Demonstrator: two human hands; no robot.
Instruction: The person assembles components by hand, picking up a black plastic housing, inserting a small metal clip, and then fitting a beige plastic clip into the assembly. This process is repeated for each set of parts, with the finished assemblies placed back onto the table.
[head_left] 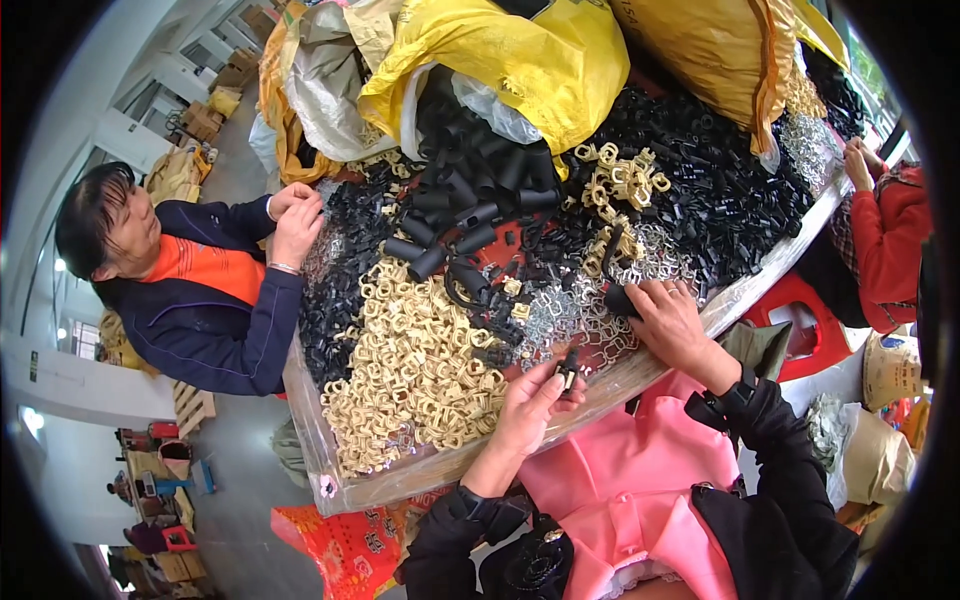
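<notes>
Near the table's front edge, my left hand (533,408) pinches a small black plastic fitting (569,368) with a pale piece set in it. My right hand (672,322) is closed at a black cylindrical part (620,300), with its fingertips on the part's right end. Just beyond that hand lie silver metal rings (655,262). More small silver pieces (555,312) are spread between my hands. To the left of my left hand is a wide heap of cream plastic buckles (410,360).
Black tubes (460,215) and small black parts (700,150) are piled across the wooden-edged table (420,487). Yellow sacks (520,60) stand at the back. A person in a dark jacket (210,310) works at the left; a person in red sleeves (885,240) at the right, near a red stool (800,325).
</notes>
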